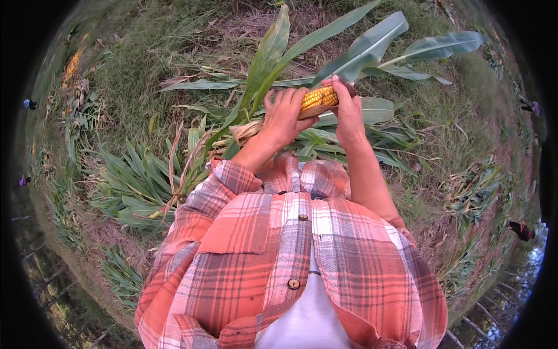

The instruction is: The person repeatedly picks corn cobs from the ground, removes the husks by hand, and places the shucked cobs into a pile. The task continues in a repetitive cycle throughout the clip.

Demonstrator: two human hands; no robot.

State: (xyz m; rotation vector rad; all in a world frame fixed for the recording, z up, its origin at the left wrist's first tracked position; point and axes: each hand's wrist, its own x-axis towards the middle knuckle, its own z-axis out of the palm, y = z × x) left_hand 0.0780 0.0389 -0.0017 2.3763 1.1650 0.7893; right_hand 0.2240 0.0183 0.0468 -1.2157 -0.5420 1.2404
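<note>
An ear of corn point(318, 100) with bare yellow kernels lies slantwise between my two hands. My left hand point(284, 116) is wrapped round its lower, left end, next to some pale dry husk point(246, 131). At the other end, my right hand point(347, 111) grips the tip, its thumb up against the kernels. Long green corn leaves point(268, 64) rise beside my left hand, and broader leaves point(366, 51) spread out beyond the right one. Part of the ear is hidden behind my fingers.
Cut corn stalks with green leaves point(136, 186) lie in a heap at the left. More leaves point(474, 189) are on the grass at the right. A pile of orange-yellow ears point(72, 67) shows far left. Small figures of people point(521, 230) stand near the rim.
</note>
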